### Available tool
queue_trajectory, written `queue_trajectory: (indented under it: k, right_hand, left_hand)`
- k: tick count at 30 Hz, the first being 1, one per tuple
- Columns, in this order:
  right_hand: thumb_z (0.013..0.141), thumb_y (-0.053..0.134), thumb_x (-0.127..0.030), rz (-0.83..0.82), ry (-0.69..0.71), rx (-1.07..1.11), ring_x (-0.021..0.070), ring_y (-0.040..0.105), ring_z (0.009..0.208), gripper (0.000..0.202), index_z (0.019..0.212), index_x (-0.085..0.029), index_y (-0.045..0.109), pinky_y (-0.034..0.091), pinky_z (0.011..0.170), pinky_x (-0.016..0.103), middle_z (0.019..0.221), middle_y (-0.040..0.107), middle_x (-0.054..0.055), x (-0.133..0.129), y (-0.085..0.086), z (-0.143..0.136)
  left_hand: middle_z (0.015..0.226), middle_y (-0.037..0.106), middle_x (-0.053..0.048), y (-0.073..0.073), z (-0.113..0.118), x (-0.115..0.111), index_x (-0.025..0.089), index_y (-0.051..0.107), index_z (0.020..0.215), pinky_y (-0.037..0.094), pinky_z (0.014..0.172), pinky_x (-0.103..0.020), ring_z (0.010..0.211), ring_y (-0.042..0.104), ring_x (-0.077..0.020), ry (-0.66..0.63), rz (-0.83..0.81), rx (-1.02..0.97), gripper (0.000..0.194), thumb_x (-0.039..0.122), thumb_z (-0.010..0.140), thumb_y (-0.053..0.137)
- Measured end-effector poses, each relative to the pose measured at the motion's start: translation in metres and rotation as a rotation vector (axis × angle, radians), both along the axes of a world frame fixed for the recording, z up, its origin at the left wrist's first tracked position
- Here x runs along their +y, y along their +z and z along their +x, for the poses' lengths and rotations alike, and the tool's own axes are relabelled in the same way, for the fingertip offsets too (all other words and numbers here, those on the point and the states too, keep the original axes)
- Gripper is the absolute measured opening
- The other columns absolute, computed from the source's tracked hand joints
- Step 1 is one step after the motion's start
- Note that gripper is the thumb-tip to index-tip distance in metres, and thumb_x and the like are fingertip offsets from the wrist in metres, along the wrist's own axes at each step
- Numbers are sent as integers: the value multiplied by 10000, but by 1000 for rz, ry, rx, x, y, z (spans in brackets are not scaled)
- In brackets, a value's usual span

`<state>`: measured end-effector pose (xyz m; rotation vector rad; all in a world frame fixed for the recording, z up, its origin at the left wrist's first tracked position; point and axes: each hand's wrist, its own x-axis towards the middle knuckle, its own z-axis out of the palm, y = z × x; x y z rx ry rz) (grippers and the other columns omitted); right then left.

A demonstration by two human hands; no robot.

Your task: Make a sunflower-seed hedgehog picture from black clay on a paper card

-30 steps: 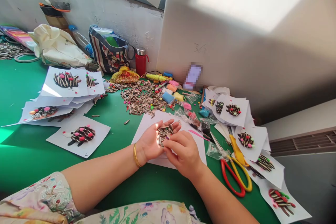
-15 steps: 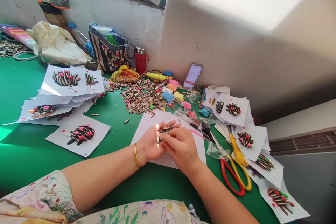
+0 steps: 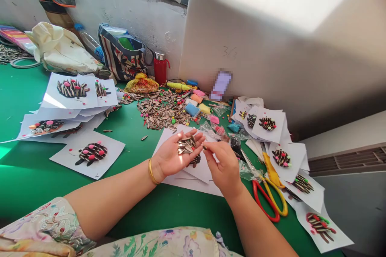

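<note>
Above the white paper point(image 3: 202, 172): sunflower seeds point(image 3: 186, 145) lay loose in the left hand point(image 3: 173, 153).
Paper: a dark seed figure point(image 3: 195, 161) showed, partly hidden by that hand.
Scissors point(image 3: 264, 180): lay near right, beside seed-picture cards point(image 3: 282, 157).
Seed heap point(image 3: 163, 110): spread far centre, coloured packets point(image 3: 192, 109) at its right.
Left hand: was open, palm up.
Right hand point(image 3: 222, 164): pinched a small dark piece point(image 3: 204, 148) between thumb and finger.
Table point(image 3: 144, 213): was green, before a worn pale wall point(image 3: 132, 16).

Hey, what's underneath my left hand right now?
White paper sheets lie beneath your left hand, with part of a dark figure showing past its edge. Whatever the hand covers can't be seen.
</note>
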<state>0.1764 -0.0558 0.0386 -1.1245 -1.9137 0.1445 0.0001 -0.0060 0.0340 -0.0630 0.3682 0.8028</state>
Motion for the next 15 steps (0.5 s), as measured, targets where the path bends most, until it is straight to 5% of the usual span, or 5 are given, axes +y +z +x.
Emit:
queue_trajectory:
  k: [7, 15]
  right_hand:
    - [880, 563, -143, -435, -25, -206, 182, 597, 798, 152, 902, -227, 687, 448, 739, 309, 819, 678, 16, 4, -12, 20]
    - [838, 546, -113, -582, -67, -334, 173, 592, 791, 191, 866, -229, 695, 401, 694, 274, 825, 692, 6, 5, -17, 13]
  left_hand:
    - [1106, 685, -134, -13, -14, 32, 128, 629, 1090, 535, 957, -411, 1072, 667, -230, 222, 1, 153, 246, 210, 963, 435]
    - [1078, 691, -133, -23, -13, 37, 130, 633, 1035, 550, 925, -414, 1034, 682, -227, 219, 10, 203, 234, 204, 962, 423]
